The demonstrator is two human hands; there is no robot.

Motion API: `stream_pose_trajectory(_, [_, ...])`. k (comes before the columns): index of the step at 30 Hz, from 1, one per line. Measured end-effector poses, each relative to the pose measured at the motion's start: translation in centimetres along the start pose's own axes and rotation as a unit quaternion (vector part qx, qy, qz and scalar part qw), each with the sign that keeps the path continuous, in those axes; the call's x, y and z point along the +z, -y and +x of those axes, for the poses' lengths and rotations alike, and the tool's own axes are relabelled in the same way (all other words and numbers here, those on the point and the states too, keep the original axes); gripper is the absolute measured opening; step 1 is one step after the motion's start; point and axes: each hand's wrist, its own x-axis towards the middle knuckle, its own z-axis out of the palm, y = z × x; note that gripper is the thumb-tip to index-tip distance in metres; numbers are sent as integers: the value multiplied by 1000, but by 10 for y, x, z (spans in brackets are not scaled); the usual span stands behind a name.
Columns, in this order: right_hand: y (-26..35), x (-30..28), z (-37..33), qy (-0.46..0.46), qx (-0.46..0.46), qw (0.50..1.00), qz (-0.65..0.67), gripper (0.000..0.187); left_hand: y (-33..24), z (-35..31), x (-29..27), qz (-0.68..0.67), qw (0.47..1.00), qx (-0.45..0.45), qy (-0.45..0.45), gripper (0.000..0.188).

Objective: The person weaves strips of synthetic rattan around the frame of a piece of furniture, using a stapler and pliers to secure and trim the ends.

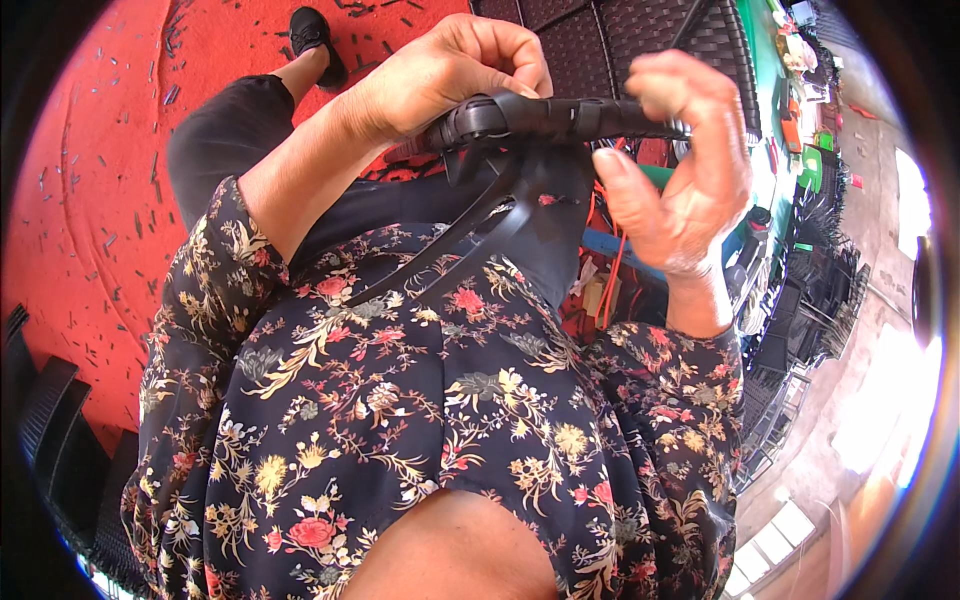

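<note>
A dark bar wrapped in flat black plastic strip (540, 118) lies across in front of me, at the edge of a black woven chair (560, 40). My left hand (460, 75) is closed at the bar's left end, thumb and fingers pinched together on the strip there. Loose strip ends (490, 235) hang from the bar down over my floral top. At the bar's right end my right hand (690, 165) is raised, its thumb and curled fingers wide apart with nothing seen between them. Its fingertips are slightly blurred by motion.
A red floor covering (90, 200) strewn with short black scraps spreads on the left. Black woven furniture (60, 430) stands at lower left. My black-shod foot (315, 45) is at the upper left. Along the right are a green chair (812, 170) and piled black strips (825, 290).
</note>
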Motion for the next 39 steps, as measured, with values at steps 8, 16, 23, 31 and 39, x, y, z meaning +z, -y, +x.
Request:
stream_pose_trajectory(8, [5, 10, 10, 26, -42, 994, -98, 30, -15, 1, 3, 28, 1000, 3, 10, 12])
stream_pose_trajectory(16, [7, -1, 14, 120, 19, 992, -45, 25, -8, 0, 0, 50, 999, 10, -5, 10])
stream_pose_trajectory(23, [-10, -13, 22, 195, 196, 944, 183, 35, -14, 8, -8, 48, 998, -26, 13, 3])
stream_pose_trajectory(31, [-14, -9, 29, 233, 203, 927, 213, 34, -22, 8, 4, -14, 996, -78, -39, 13])
stream_pose_trajectory(39, [-5, -14, 29, 235, 186, 935, 188, 38, -21, 8, -1, -4, 995, -95, 5, 9])
